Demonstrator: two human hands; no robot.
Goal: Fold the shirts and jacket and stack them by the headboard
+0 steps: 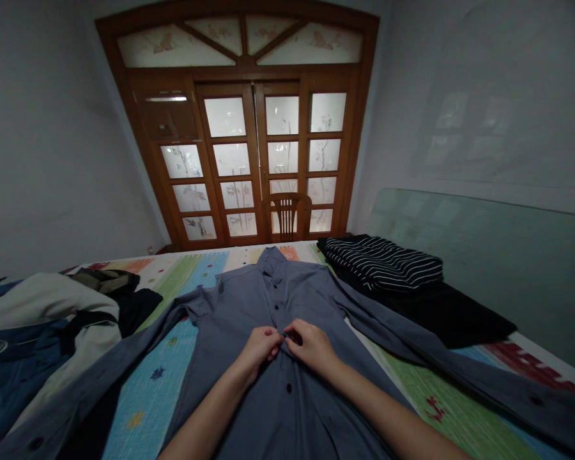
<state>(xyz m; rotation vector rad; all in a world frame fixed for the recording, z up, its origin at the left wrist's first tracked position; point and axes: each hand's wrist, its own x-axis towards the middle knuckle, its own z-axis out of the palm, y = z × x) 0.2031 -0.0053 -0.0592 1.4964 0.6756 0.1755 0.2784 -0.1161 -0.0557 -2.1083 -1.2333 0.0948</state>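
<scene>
Fingers (272,336) of left hand (261,350) and right hand (311,348) pinching gray shirt (249,306) (black buttons (289,388)), patterned bedspread (148,390) beneath

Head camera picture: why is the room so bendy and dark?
In the head view, the frosted glass doors glow brightest, the walls stay dim, and a pale window-shaped patch lies on the right wall. Edges bend and stretch, like a wide lens, making the blue-grey shirt look huge near the bottom. The left hand and right hand show no strong blur.
</scene>
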